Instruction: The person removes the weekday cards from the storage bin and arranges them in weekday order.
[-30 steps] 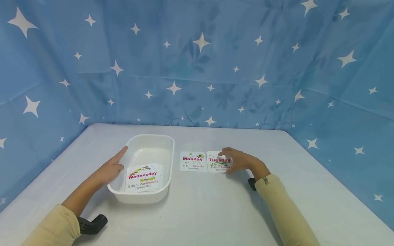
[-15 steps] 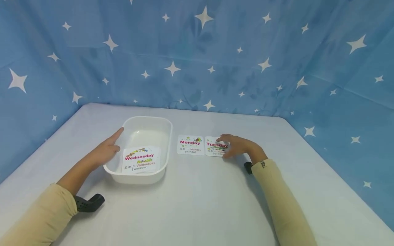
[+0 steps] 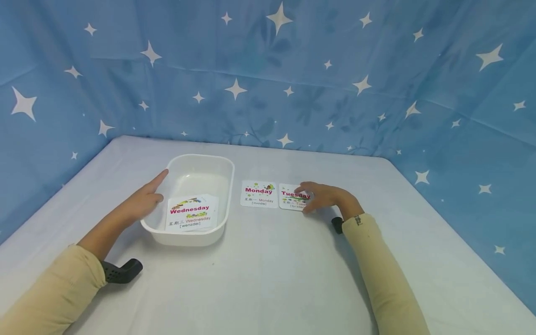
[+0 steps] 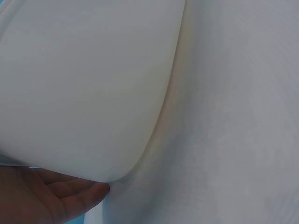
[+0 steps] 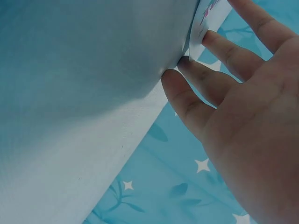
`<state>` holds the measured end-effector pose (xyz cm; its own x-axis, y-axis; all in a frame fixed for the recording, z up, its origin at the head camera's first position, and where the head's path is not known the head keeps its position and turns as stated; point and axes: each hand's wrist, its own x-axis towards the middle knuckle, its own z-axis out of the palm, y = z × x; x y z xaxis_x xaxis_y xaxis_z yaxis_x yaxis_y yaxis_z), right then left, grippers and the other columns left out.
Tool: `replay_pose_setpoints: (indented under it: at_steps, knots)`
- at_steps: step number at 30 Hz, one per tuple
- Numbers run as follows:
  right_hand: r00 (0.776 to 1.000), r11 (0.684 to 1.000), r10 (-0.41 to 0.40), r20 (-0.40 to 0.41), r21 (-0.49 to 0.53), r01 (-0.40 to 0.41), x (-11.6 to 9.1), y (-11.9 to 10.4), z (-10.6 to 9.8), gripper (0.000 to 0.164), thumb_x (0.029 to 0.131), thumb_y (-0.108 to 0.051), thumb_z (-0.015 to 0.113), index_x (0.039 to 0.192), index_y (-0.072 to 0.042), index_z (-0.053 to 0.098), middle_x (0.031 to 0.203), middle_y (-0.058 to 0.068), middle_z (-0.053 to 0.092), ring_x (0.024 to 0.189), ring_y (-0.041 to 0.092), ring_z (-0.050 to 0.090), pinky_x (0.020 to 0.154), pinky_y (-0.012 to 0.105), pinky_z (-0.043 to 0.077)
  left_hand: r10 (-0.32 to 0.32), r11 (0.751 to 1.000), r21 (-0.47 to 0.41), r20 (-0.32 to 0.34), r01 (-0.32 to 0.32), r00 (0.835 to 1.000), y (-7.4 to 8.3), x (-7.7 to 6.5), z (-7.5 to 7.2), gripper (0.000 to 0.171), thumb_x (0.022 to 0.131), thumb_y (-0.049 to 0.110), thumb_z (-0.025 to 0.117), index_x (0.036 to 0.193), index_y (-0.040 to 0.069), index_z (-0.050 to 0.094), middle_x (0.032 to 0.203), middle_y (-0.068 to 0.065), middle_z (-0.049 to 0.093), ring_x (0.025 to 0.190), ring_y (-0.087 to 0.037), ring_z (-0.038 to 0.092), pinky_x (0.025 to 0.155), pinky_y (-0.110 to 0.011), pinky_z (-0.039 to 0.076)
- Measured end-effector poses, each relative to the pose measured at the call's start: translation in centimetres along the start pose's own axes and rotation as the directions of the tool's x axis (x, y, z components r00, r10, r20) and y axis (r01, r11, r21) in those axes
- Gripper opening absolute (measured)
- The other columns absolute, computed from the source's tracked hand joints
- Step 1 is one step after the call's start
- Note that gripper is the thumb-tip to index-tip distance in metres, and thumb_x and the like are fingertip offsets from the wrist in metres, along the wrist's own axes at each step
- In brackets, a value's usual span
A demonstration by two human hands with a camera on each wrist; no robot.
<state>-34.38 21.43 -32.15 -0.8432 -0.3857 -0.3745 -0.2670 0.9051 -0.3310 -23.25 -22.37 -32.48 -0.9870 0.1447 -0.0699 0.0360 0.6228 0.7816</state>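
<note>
A white plastic tub (image 3: 188, 238) stands left of centre in the head view. Lying in its near half is a small pile of cards with the Wednesday card (image 3: 191, 214) on top. My left hand (image 3: 140, 200) holds the tub's left rim, thumb over the edge and index finger pointing along it; the left wrist view has the other fingers (image 4: 79, 198) against the tub's outside. To the tub's right, the Monday card (image 3: 258, 194) and the Tuesday card (image 3: 289, 197) lie side by side. My right hand (image 3: 324, 196) rests with spread fingers on the Tuesday card, covering its right side.
A white cloth-covered table (image 3: 259, 279) carries everything. Behind and beside it hangs a blue curtain (image 3: 251, 56) with white stars. Black wrist mounts (image 3: 123, 271) sit on both forearms, close to the table.
The head view has tilted downward, so everything sits higher in it. The right hand stays at the Tuesday card and the left at the tub; the cards have not visibly moved.
</note>
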Motion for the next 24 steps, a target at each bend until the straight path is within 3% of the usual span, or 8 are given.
replay_pose_setpoints:
  at_steps: [8, 14, 24]
  knots:
    - [1.000, 1.000, 0.020, 0.023, 0.002, -0.020, -0.19, 0.60, 0.14, 0.067, 0.076, -0.031, 0.070, 0.137, -0.025, 0.042, 0.154, 0.008, 0.014, 0.140, 0.035, 0.009, 0.111, 0.057, 0.013, -0.007, 1.000, 0.001, 0.004, 0.007, 1.000, 0.16, 0.09, 0.59, 0.072, 0.087, 0.003, 0.029, 0.146, 0.014, -0.009, 0.151, -0.019, -0.011, 0.137, -0.045, -0.007, 0.107, -0.064, 0.005]
    - [1.000, 1.000, -0.021, 0.023, 0.005, 0.021, 0.09, 0.38, -0.11, 0.066, 0.078, -0.028, 0.068, 0.137, -0.023, 0.041, 0.154, 0.008, 0.014, 0.141, 0.034, 0.009, 0.112, 0.057, 0.013, -0.009, 1.000, 0.025, -0.003, 0.009, 1.000, 0.14, 0.05, 0.15, 0.072, 0.087, 0.002, 0.028, 0.146, 0.015, -0.010, 0.151, -0.017, -0.012, 0.137, -0.044, -0.007, 0.108, -0.063, 0.004]
    - [0.999, 1.000, -0.018, 0.043, -0.006, 0.019, 0.14, -0.08, -0.28, 0.066, 0.080, -0.026, 0.066, 0.139, -0.023, 0.037, 0.154, 0.008, 0.012, 0.140, 0.035, 0.009, 0.111, 0.057, 0.013, -0.026, 0.999, 0.021, -0.009, 0.026, 1.000, 0.13, 0.08, -0.02, 0.072, 0.087, 0.003, 0.029, 0.146, 0.017, -0.010, 0.152, -0.016, -0.011, 0.137, -0.043, -0.006, 0.108, -0.063, 0.006]
